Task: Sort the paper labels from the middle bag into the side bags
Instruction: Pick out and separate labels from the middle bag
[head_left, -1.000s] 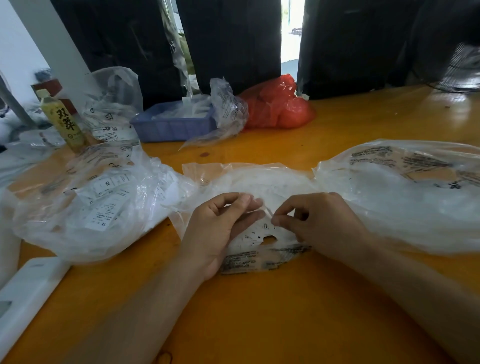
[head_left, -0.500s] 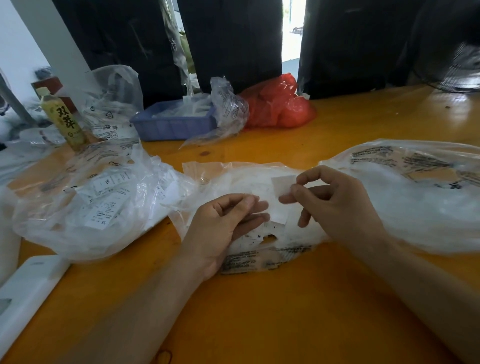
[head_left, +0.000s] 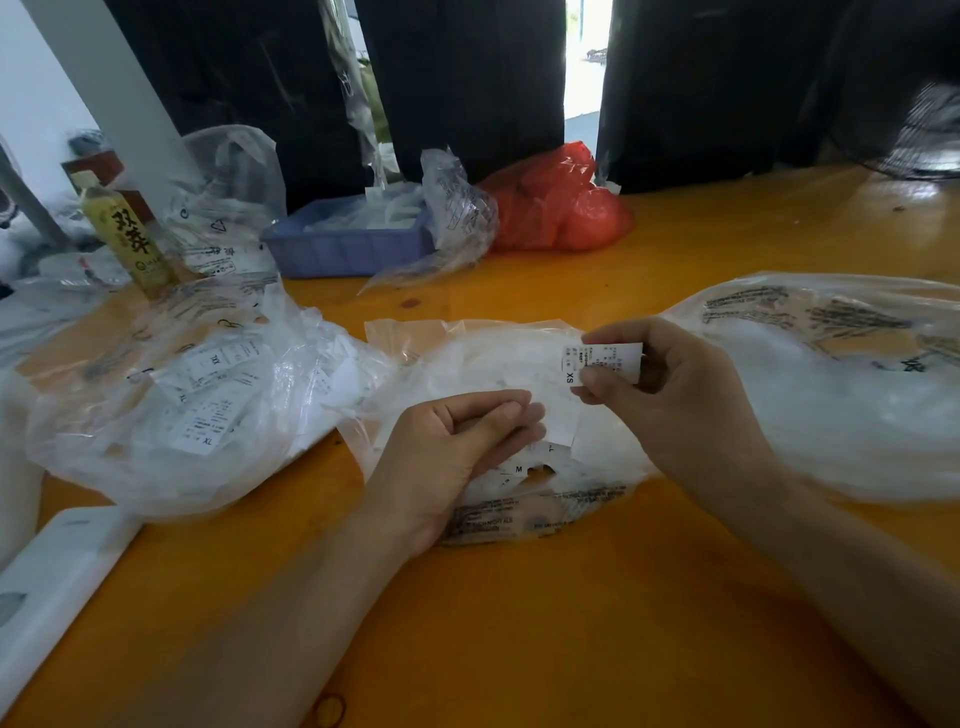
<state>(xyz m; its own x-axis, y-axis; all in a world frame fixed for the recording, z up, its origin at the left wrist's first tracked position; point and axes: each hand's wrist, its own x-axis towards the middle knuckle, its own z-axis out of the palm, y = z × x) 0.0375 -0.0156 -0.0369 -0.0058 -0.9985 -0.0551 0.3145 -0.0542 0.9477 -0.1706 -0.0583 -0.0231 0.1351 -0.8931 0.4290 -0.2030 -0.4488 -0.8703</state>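
Note:
A clear middle bag (head_left: 483, 358) full of white paper labels lies on the orange table. My right hand (head_left: 670, 395) pinches one white label (head_left: 605, 361) marked XS between thumb and fingers, lifted above the middle bag. My left hand (head_left: 452, 452) rests on the near left part of that bag with its fingers loosely curled on the plastic. A clear left bag (head_left: 171, 405) holds labels marked XL. A clear right bag (head_left: 831, 384) with white labels lies beside my right wrist.
At the back stand a blue tray (head_left: 348, 244), a crumpled clear bag (head_left: 457, 218), a red bag (head_left: 556, 208) and a yellow drink bottle (head_left: 130, 239). A white flat object (head_left: 52, 587) lies at the near left edge. A rubber band (head_left: 330, 709) lies by my left forearm.
My right hand drew a label out of the middle bag, lifted it and turned its printed side up. My left hand stayed on the bag.

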